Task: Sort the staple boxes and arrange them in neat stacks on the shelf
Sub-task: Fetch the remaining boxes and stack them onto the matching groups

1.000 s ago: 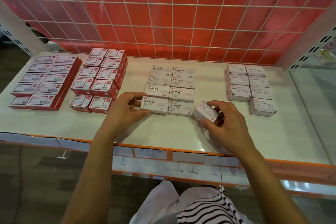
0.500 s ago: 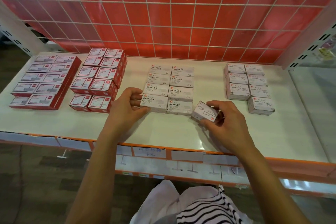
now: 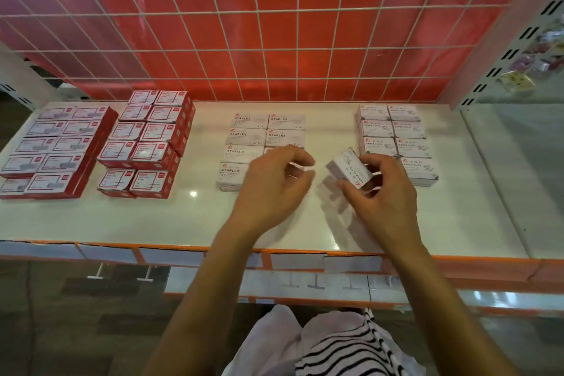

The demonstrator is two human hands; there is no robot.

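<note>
While the left hand (image 3: 274,186) curls over the front-right corner of the STAPLES block (image 3: 244,143) on the shelf (image 3: 152,217), whether it grips a box is unclear. Just right of that block, the right hand (image 3: 381,192) pinches a tilted PAPER CLIPS box (image 3: 349,169). The paper-clip stacks (image 3: 393,134) stand farther right and the red boxes (image 3: 146,143) to its left.

Left hand (image 3: 271,189) is blocking the front-right corner of the staples boxes (image 3: 244,134), can't tell if it's gripping one. Right hand (image 3: 384,201) is covering part of its tilted box (image 3: 349,169). Red boxes (image 3: 61,146) are getting cropped at the left edge, labels unreadable.
</note>
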